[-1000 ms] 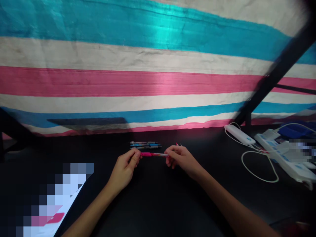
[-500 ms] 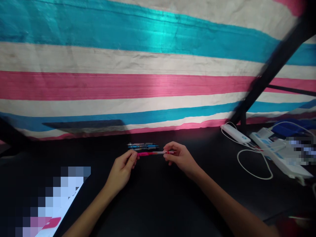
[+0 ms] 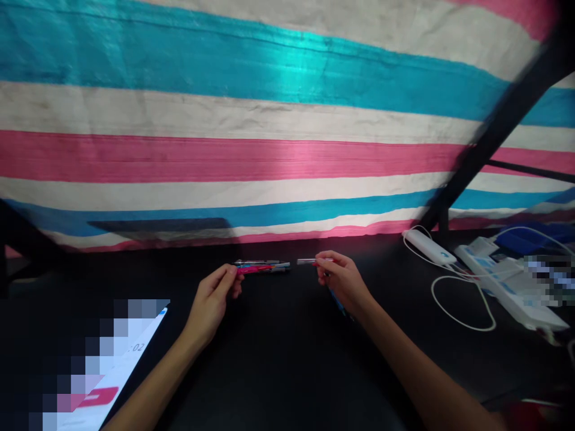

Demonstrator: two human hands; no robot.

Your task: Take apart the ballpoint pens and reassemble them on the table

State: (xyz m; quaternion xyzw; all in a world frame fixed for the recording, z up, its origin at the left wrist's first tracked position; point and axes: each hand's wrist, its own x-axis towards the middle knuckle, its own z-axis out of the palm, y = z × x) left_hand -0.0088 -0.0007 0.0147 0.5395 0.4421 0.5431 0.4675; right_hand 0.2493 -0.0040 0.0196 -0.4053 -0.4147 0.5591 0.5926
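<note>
My left hand [image 3: 214, 297] pinches the end of a pink pen body [image 3: 254, 269], held level over a black table [image 3: 278, 359]. My right hand [image 3: 342, 279] pinches the other piece, a clear and red pen part [image 3: 309, 261], a short gap to the right of the pink body. The two pieces are apart. Behind the pink body lie a few more pens [image 3: 263, 263] side by side on the table. Something thin and blue [image 3: 338, 301] shows under my right hand; I cannot make out what it is.
A striped blue, white and pink cloth [image 3: 269, 137] hangs close behind the table. At the right lie a white power bank [image 3: 426, 246] with a looped white cable [image 3: 462, 299] and white boxes [image 3: 507, 281]. A phone screen [image 3: 103, 371] lies at the lower left. A dark bar [image 3: 489, 131] slants at right.
The pink pen, held whole between both hands a second ago, has come apart: my right hand has drawn its piece away to the right while my left keeps the pink body.
</note>
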